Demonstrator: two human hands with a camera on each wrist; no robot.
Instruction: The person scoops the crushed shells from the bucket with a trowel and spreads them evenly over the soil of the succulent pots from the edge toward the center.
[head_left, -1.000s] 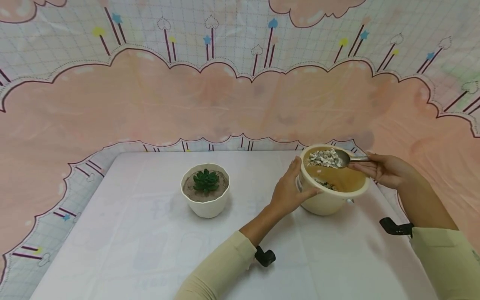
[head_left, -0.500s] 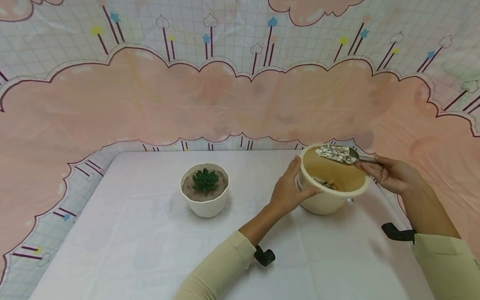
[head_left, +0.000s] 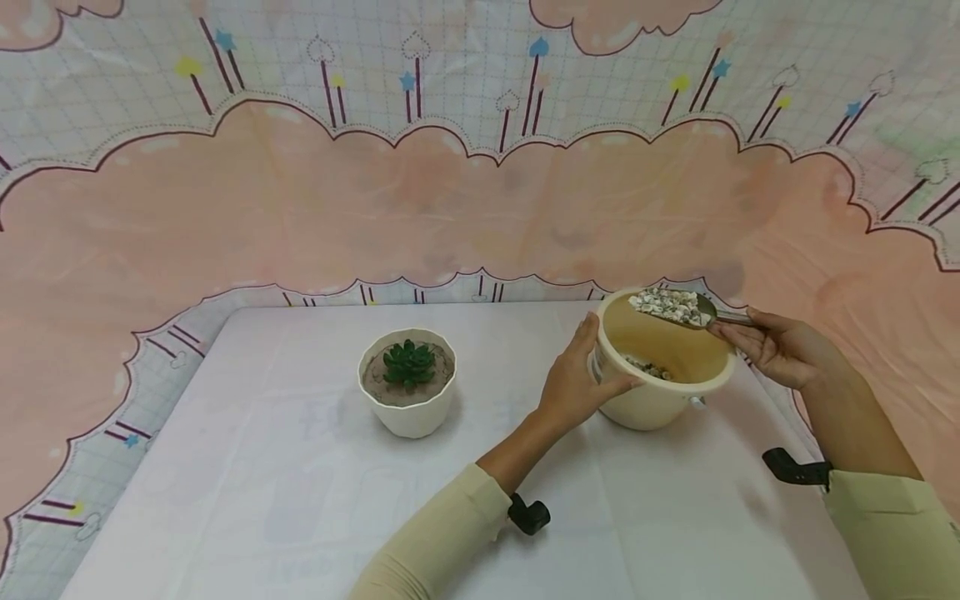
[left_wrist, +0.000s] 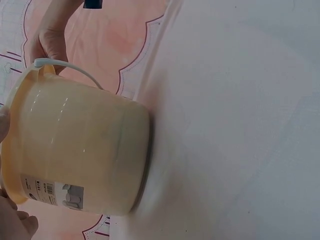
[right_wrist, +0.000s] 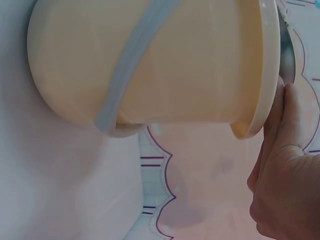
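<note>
A cream plastic bucket (head_left: pixel 648 410) stands at the back right of the white table, with some loose gravel (head_left: pixel 651 368) at its bottom. My left hand (head_left: pixel 572 377) grips its left rim, the thumb over the near side and the fingers at the far side. My right hand (head_left: pixel 783 346) holds a metal scoop (head_left: pixel 707 310) by the handle. Pale gravel (head_left: pixel 666 305) is heaped in the scoop, which is over the bucket's far right rim. In the right wrist view the bucket's wall and grey handle (right_wrist: pixel 131 70) hide most of the scoop (right_wrist: pixel 287 55).
To the left, a white faceted pot (head_left: pixel 412 421) with a green succulent (head_left: pixel 408 363) in sandy soil stands on the table (head_left: pixel 285 467). A patterned pink and white cloth (head_left: pixel 420 208) hangs behind. The bucket carries a printed label (left_wrist: pixel 52 192).
My right hand has raised the loaded scoop slightly and drawn it right, from over the bucket's opening to its far right rim. My left hand keeps its grip on the bucket.
</note>
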